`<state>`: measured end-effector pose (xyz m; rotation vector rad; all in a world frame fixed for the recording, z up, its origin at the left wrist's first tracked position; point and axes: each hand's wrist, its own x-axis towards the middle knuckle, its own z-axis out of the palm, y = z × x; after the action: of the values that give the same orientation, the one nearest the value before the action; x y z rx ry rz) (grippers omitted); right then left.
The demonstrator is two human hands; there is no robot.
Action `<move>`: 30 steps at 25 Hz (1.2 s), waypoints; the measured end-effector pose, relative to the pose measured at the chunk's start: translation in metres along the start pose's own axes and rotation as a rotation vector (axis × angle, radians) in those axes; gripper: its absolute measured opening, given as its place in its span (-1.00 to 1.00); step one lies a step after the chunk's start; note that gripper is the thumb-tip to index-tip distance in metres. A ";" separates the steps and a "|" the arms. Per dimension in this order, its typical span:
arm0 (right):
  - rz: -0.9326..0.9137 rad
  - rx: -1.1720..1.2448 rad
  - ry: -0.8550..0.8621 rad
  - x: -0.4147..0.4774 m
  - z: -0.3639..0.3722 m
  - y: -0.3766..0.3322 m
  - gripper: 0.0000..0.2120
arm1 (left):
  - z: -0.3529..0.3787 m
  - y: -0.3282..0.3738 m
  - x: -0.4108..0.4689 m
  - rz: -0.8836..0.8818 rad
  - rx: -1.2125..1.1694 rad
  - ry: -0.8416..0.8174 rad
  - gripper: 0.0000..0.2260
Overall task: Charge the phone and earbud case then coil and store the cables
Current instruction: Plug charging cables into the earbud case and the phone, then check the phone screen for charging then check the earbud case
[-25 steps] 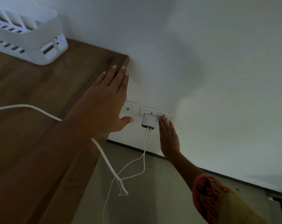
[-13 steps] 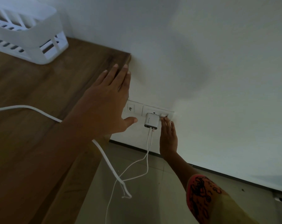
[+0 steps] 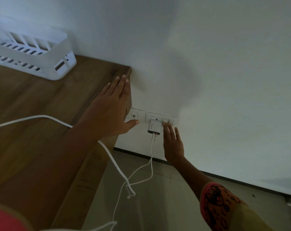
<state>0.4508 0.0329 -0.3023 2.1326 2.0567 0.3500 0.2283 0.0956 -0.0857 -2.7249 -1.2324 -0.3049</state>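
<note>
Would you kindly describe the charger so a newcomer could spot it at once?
Look low on the white wall, just past the corner of the wooden table, where a socket plate sits. The charger is the grey block sticking out of it, with thin white cables hanging from its underside, unlike the bare plate to its left.

The basket [image 3: 41, 64] stands on the table [image 3: 33, 105] at 11 o'clock, against the wall [image 3: 208, 64]. The socket [image 3: 151, 116] lies at the table's 3 o'clock. The charger [image 3: 154, 128] sits in it, with cables [image 3: 151, 147] hanging toward 6 o'clock.
</note>
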 end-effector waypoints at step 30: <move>-0.669 1.182 0.203 -0.078 -0.360 -0.138 -0.46 | -0.166 0.048 -0.227 -0.998 -0.231 0.192 -0.24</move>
<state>0.2170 -0.0565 0.0012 1.5364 3.4065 -1.0027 0.0973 -0.1345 0.0192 -1.9091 -2.4977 -0.8061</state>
